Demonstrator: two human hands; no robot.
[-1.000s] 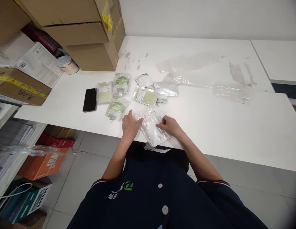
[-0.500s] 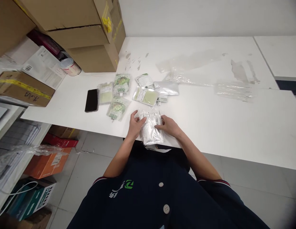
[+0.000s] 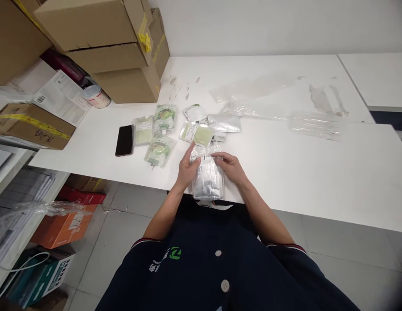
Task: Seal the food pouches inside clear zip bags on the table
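At the table's front edge lies a clear plastic bag with short dark marks along its top, and a silver pouch shows through it. I cannot tell whether the pouch is inside or underneath. My left hand grips the bag's upper left side between thumb and fingers, its index finger pointing forward. On the upper right, my right hand pinches the same bag. Just beyond the hands is a pale green sachet, resting against another silver pouch and a white-and-green packet.
Left of the hands lie green printed spout pouches, another green sachet and a black phone. Cardboard boxes and a tin stand at the back left. Flat clear plastic bags lie to the right.
The bag has shifted slightly toward me, and more of the silver pouch shows through it. My left index finger has stretched forward; my right hand has moved slightly up and right along the bag.
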